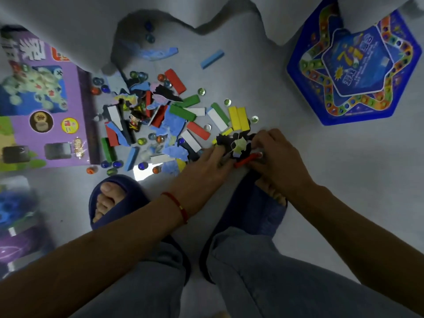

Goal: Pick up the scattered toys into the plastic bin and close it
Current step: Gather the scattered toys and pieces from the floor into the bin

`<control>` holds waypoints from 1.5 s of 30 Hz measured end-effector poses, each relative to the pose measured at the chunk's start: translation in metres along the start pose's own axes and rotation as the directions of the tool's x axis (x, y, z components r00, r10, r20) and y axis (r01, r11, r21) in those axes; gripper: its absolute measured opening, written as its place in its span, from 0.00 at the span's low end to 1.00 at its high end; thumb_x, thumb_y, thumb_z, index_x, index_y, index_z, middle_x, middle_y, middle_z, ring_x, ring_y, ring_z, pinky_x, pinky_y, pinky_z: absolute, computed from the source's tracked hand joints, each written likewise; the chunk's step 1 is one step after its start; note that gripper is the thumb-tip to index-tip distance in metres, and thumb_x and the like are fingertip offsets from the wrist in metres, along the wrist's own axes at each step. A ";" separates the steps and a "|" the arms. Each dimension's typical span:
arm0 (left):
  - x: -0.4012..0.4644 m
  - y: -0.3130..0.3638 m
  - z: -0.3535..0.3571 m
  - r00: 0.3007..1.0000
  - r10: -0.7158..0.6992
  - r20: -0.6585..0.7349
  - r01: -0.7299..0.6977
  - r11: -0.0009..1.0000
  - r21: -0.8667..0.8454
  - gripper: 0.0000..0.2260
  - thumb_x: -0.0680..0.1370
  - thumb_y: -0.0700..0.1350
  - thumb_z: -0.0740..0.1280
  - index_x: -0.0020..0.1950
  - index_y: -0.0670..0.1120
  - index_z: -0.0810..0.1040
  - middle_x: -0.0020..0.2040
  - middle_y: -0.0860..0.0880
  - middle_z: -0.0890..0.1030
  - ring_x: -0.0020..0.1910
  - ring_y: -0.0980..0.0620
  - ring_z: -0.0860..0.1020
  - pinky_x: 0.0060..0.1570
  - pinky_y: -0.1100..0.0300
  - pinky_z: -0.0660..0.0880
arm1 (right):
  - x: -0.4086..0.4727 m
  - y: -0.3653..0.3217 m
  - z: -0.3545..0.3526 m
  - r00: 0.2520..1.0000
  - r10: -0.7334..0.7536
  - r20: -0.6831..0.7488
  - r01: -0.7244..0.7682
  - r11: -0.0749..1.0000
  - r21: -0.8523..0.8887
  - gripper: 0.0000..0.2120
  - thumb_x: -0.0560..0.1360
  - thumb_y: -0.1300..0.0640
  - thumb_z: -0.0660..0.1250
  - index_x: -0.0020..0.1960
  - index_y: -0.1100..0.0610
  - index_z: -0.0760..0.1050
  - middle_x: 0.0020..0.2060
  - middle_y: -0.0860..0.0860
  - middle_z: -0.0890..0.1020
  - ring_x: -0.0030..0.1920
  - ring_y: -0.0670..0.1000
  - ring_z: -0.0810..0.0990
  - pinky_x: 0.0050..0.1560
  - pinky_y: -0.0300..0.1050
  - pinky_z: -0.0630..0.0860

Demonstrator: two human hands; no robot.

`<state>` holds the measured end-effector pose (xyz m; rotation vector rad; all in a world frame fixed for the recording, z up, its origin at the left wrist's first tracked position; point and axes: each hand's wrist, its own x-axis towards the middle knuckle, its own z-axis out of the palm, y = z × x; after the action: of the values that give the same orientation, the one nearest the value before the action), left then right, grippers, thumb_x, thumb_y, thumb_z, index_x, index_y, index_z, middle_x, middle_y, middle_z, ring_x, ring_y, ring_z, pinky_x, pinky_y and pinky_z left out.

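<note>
The purple box (43, 106) is cut off by the left edge, its print too blurred to read. The fingertips of the left hand (202, 171) and right hand (275, 154) are hidden among dark puzzle pieces (231, 143), so each grip cannot be determined. The objects at lower left (16, 216) are blurred beyond identification, and the blue game board (353, 65) is partly covered by white fabric (298, 14).

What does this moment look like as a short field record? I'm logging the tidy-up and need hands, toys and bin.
left hand: fingers on the black puzzle pieces
right hand: curled over the same pieces, a red block beneath it
toy pile: blocks, marbles, puzzle pieces, a figurine on the floor
blue game board: far right
purple box: left
bin: not clearly in view
</note>
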<state>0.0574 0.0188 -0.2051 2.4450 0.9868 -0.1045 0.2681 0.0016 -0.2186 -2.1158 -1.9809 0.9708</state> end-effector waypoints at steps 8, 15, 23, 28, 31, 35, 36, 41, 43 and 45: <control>0.004 -0.003 0.005 0.997 0.001 0.077 -0.008 0.996 0.094 0.16 0.83 0.37 0.49 0.65 0.36 0.71 0.69 0.35 0.67 0.65 0.38 0.68 0.52 0.45 0.76 | -0.001 0.000 -0.009 0.986 -0.166 0.032 0.168 0.985 -0.050 0.07 0.72 0.59 0.73 0.46 0.59 0.76 0.45 0.54 0.75 0.43 0.55 0.75 0.41 0.52 0.74; 0.006 -0.005 0.010 0.996 0.000 0.086 -0.003 0.999 0.045 0.13 0.83 0.36 0.53 0.64 0.38 0.73 0.65 0.38 0.70 0.62 0.41 0.70 0.55 0.48 0.75 | -0.022 0.016 -0.032 0.974 0.227 -0.008 -0.177 0.782 0.598 0.06 0.71 0.52 0.76 0.47 0.49 0.81 0.40 0.46 0.83 0.41 0.44 0.82 0.44 0.36 0.78; -0.001 -0.001 -0.012 0.884 -0.433 0.174 0.265 0.159 -0.951 0.06 0.72 0.34 0.73 0.48 0.39 0.84 0.41 0.44 0.84 0.37 0.50 0.81 0.40 0.56 0.80 | -0.008 0.007 -0.045 0.908 -0.114 0.404 -0.420 -0.214 0.882 0.08 0.68 0.60 0.67 0.46 0.59 0.75 0.41 0.56 0.78 0.36 0.49 0.75 0.39 0.40 0.76; 0.001 -0.004 -0.016 0.869 -0.172 0.463 0.235 -0.681 -0.693 0.05 0.73 0.35 0.69 0.47 0.39 0.80 0.43 0.42 0.80 0.36 0.53 0.79 0.32 0.67 0.75 | 0.012 -0.014 -0.061 0.936 -0.198 0.290 -0.310 -0.076 0.948 0.10 0.64 0.57 0.55 0.43 0.60 0.68 0.39 0.57 0.72 0.34 0.53 0.67 0.32 0.45 0.64; 0.007 -0.005 -0.016 0.856 -0.132 0.500 0.238 -0.757 -0.608 0.04 0.73 0.35 0.66 0.46 0.39 0.78 0.43 0.41 0.77 0.34 0.54 0.77 0.29 0.68 0.73 | 0.021 -0.020 -0.058 0.966 0.089 0.244 -0.259 0.248 0.933 0.14 0.78 0.51 0.55 0.37 0.56 0.68 0.33 0.53 0.71 0.31 0.51 0.65 0.30 0.43 0.63; 0.002 -0.015 -0.015 0.865 -0.149 0.479 0.204 -0.767 -0.609 0.05 0.71 0.35 0.66 0.46 0.41 0.79 0.42 0.43 0.80 0.35 0.54 0.77 0.29 0.67 0.73 | 0.008 -0.015 -0.035 0.961 0.275 0.002 -0.223 0.775 0.592 0.23 0.84 0.48 0.55 0.32 0.56 0.69 0.27 0.51 0.71 0.27 0.47 0.68 0.31 0.42 0.66; -0.001 -0.019 -0.015 0.869 -0.149 0.472 0.201 -0.765 -0.612 0.05 0.71 0.36 0.66 0.45 0.41 0.78 0.42 0.44 0.79 0.36 0.54 0.76 0.30 0.67 0.73 | 0.001 -0.011 -0.029 0.963 0.266 -0.044 -0.210 0.842 0.497 0.22 0.84 0.50 0.55 0.33 0.56 0.70 0.27 0.49 0.72 0.28 0.46 0.69 0.32 0.41 0.67; -0.021 -0.028 -0.015 0.812 -0.224 0.539 0.246 -0.706 -0.664 0.10 0.76 0.34 0.58 0.43 0.42 0.79 0.40 0.44 0.78 0.34 0.53 0.74 0.28 0.66 0.70 | -0.028 0.003 -0.008 0.925 0.371 -0.076 -0.316 0.867 0.384 0.16 0.84 0.51 0.54 0.45 0.53 0.76 0.32 0.48 0.78 0.34 0.45 0.77 0.34 0.32 0.69; -0.025 -0.023 -0.012 0.785 -0.243 0.570 0.284 -0.677 -0.679 0.15 0.78 0.33 0.55 0.40 0.42 0.80 0.40 0.44 0.79 0.35 0.52 0.74 0.28 0.64 0.70 | -0.034 0.005 -0.006 0.909 0.408 -0.086 -0.340 0.844 0.414 0.16 0.84 0.49 0.52 0.49 0.52 0.77 0.33 0.46 0.78 0.36 0.43 0.78 0.35 0.31 0.69; -0.024 -0.019 -0.010 0.771 -0.253 0.585 0.307 -0.657 -0.689 0.16 0.78 0.34 0.55 0.40 0.42 0.81 0.39 0.44 0.79 0.34 0.51 0.74 0.28 0.63 0.71 | -0.033 0.004 -0.005 0.920 0.381 -0.096 -0.322 0.870 0.373 0.13 0.82 0.46 0.54 0.52 0.51 0.74 0.34 0.46 0.78 0.35 0.44 0.78 0.34 0.34 0.69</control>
<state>0.0257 0.0200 -0.1979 0.0798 1.0129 0.4034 0.2755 -0.0276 -0.2042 -2.2952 -1.2508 1.0595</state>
